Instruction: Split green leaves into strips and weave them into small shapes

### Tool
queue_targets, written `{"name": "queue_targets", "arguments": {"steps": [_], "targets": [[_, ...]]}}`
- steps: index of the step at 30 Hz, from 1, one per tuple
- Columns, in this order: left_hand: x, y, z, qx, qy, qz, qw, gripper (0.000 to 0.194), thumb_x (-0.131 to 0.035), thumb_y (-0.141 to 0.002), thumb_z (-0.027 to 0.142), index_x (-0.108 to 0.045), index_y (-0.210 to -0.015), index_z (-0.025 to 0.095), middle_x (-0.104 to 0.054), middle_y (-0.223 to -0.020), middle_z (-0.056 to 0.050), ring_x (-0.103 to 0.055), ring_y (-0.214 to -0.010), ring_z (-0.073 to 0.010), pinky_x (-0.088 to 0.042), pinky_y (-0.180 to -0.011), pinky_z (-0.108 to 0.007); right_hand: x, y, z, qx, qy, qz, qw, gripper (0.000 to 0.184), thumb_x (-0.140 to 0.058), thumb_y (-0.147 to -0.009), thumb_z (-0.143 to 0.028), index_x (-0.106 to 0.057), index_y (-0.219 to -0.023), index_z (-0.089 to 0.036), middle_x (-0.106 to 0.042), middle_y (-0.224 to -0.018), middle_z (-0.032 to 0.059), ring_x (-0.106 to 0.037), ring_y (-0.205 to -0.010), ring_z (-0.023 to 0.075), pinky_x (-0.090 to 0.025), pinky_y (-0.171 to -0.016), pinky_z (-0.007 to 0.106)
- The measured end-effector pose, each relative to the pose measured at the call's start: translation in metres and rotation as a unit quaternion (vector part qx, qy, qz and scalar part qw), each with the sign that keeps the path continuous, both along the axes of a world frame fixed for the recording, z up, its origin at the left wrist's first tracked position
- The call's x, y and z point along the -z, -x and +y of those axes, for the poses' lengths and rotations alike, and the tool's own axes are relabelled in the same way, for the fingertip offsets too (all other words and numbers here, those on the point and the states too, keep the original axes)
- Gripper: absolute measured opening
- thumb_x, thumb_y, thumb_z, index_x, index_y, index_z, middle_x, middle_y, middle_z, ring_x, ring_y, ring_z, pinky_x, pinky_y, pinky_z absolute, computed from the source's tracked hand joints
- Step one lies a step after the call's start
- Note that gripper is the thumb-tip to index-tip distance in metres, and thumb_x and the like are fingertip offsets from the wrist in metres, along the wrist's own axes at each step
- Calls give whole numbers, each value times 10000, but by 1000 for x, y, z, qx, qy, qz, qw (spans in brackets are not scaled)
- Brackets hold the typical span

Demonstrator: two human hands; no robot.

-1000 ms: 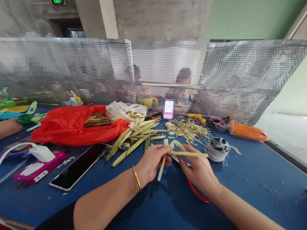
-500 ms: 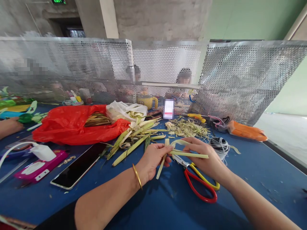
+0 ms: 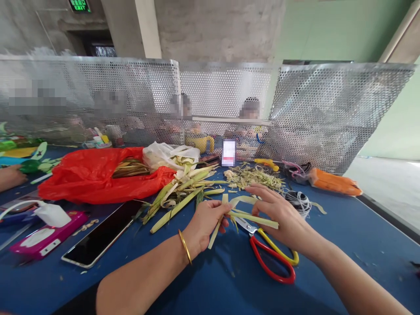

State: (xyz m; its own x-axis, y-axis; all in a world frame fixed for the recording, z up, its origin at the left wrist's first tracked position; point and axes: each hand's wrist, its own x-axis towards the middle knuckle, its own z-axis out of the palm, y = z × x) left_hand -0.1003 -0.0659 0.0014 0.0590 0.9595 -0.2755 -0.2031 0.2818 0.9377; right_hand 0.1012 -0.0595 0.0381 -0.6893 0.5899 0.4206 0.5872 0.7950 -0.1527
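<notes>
My left hand (image 3: 210, 218), with a gold bangle on its wrist, pinches several pale green leaf strips (image 3: 225, 200) where they cross. One short strip end points up and another hangs down toward me. A further strip (image 3: 252, 217) runs right, across the front of my right fingers. My right hand (image 3: 275, 212) has its forefinger raised, while the curved strip (image 3: 243, 199) runs in between its fingers; the thumb is hidden. Below the hands lie scissors (image 3: 272, 258) with one red and one yellow handle, blades partly behind the strips.
Leaf stalks (image 3: 179, 205) and a red plastic bag (image 3: 82, 175) lie left; leaf scraps (image 3: 256, 177) lie beyond. A dark phone (image 3: 101, 236), a magenta power strip (image 3: 49, 236), wound white cord (image 3: 298, 203) and an orange packet (image 3: 334, 181) surround the hands. Another person's hand (image 3: 11, 177) is far left.
My right forefinger has lifted and its fingers have spread apart somewhat. The left hand keeps its pinch on the crossing. The whole view has shifted slightly.
</notes>
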Motion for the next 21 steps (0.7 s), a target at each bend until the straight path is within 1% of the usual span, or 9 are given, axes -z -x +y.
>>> {"name": "queue_targets", "arguments": {"steps": [4,7,11,13,15,16,18,19,21], "targets": [[0,0,2,-37,33,-34,998,156,-726,-684,235,-623,-703,118,-556,-565,17,-466,-404,-56,-350,-352,-175,-3,-7,2,33,16,4,999,70,-592,-816,-160,-607,-766,-207,-503,-1381,100,-449,-1291,284,-438,-991,489],[0,0,3,-31,28,-23,999,170,-736,-676,241,-618,-684,119,-561,-570,13,-466,-403,-58,-349,-348,-179,-3,-11,5,47,57,44,996,107,-576,-837,-188,-607,-737,-211,-511,-1373,83,-537,-1202,264,-477,-938,446],[1,0,2,0,-6,33,999,192,-712,-710,288,-619,-674,123,-564,-555,10,-465,-392,-62,-350,-355,-184,-2,-7,6,92,134,176,971,158,-599,-840,-318,-603,-722,-212,-671,-1105,71,-640,-990,222,-507,-839,378],[1,0,1,23,-26,61,998,204,-707,-719,311,-627,-679,128,-555,-530,16,-465,-389,-66,-353,-363,-186,0,-1,4,110,216,267,933,188,-610,-823,-353,-589,-708,-206,-711,-904,63,-659,-896,212,-520,-732,330],[1,-1,-1,48,-45,79,995,223,-717,-709,335,-627,-669,135,-541,-509,25,-470,-393,-70,-350,-366,-184,2,5,1,102,314,364,871,209,-640,-795,-363,-556,-691,-201,-710,-770,55,-671,-824,205,-515,-630,286],[0,-1,-2,57,-53,83,994,232,-721,-703,342,-620,-654,139,-533,-503,30,-471,-395,-70,-347,-366,-183,3,7,0,90,359,407,835,214,-664,-775,-356,-541,-696,-200,-713,-766,53,-676,-787,195,-514,-602,272],[0,-1,-3,67,-58,85,992,241,-718,-703,344,-600,-628,147,-521,-496,37,-467,-395,-68,-338,-364,-180,4,10,-3,59,424,471,771,214,-708,-738,-326,-535,-739,-201,-726,-854,52,-686,-741,172,-533,-613,270],[-1,-2,-4,69,-57,84,992,242,-714,-706,339,-590,-617,151,-516,-492,40,-461,-392,-67,-335,-363,-181,4,11,-5,40,443,489,750,205,-718,-730,-310,-549,-782,-205,-725,-943,56,-696,-777,175,-552,-667,287],[-2,-2,-4,72,-54,81,993,238,-699,-717,319,-572,-599,156,-509,-481,42,-451,-385,-68,-332,-362,-184,3,11,-7,-12,461,503,731,232,-716,-728,-279,-593,-918,-226,-690,-1123,66,-673,-993,214,-545,-850,347]]}}
